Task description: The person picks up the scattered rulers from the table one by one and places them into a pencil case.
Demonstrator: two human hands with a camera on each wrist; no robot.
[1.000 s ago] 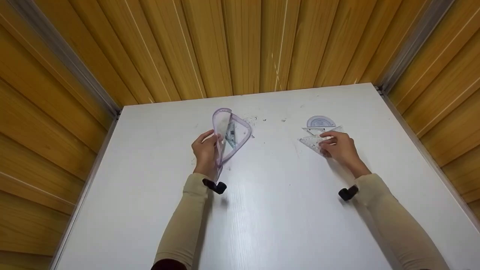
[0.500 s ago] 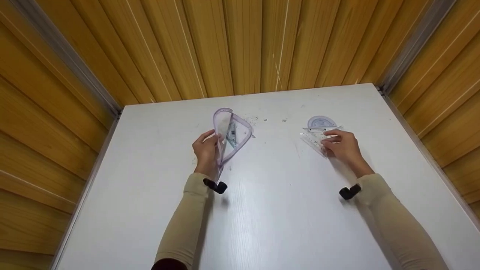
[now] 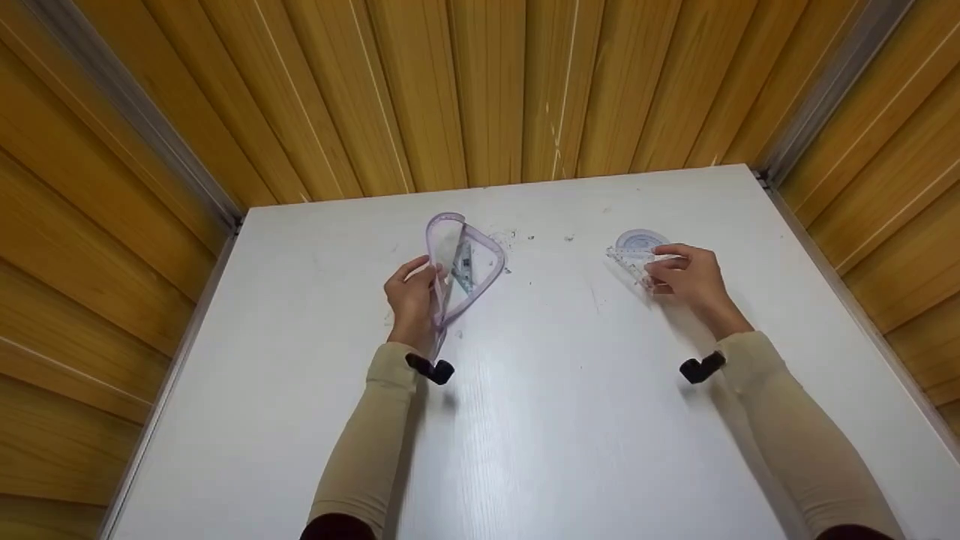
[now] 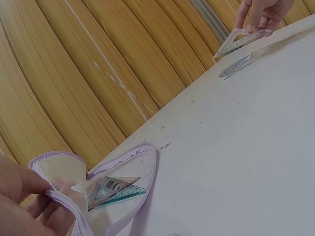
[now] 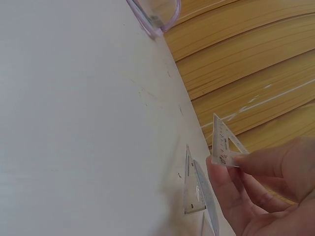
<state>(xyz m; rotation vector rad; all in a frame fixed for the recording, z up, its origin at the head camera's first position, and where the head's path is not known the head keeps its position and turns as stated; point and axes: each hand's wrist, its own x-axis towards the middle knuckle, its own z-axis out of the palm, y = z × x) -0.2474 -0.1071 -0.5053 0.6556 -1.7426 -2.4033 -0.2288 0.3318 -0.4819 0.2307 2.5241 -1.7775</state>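
My left hand pinches the flap of a clear pouch with lilac zipper edging, held with its mouth apart. Inside it lie overlapping set squares, one greenish and one pinkish. My right hand pinches a small clear set square between thumb and fingers, raised off the table and tilted. Below that hand a bluish protractor and another clear set square lie on the tabletop. The right fingers partly cover these pieces in the head view.
The white table has dark marks near its back. Wood-patterned panel walls stand behind it and at both sides. Black wrist cameras sit on both sleeves.
My right hand has moved slightly away from me, lifting and tilting the set square so that it now overlaps the protractor in the head view. The left hand and pouch stay nearly still.
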